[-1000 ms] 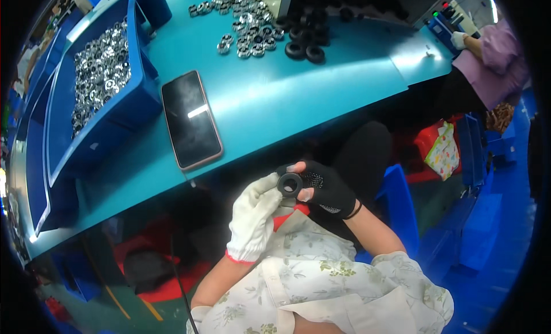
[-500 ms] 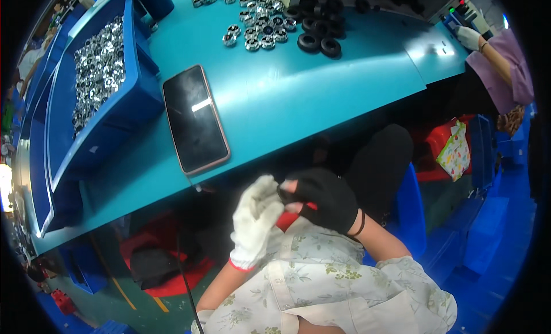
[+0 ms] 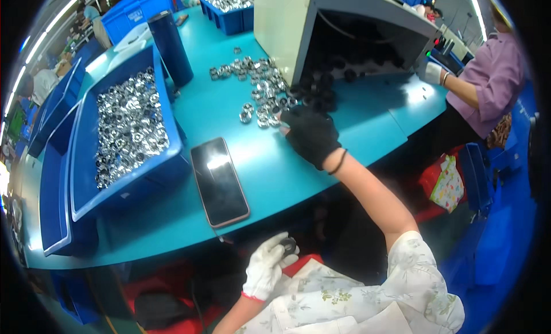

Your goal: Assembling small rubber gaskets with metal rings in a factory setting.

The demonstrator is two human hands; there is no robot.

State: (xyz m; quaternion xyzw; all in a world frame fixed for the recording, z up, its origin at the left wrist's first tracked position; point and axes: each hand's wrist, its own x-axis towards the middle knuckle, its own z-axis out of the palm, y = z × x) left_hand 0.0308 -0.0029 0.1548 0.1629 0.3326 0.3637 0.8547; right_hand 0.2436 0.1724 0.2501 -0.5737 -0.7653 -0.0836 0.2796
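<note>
The left hand (image 3: 265,269), in a white glove, sits below the counter (image 3: 344,127) edge, its grip closed on a small dark ring (image 3: 288,243). The right hand (image 3: 311,134), in a black glove, rests on the counter with fingers at the loose metal rings (image 3: 261,95); its grip cannot be told. A phone (image 3: 219,181) lies beside a blue bin (image 3: 123,133) of metal parts.

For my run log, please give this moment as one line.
left hand: white glove, holds small dark ring | right hand: black glove, on loose shiny metal rings | teal table
</note>
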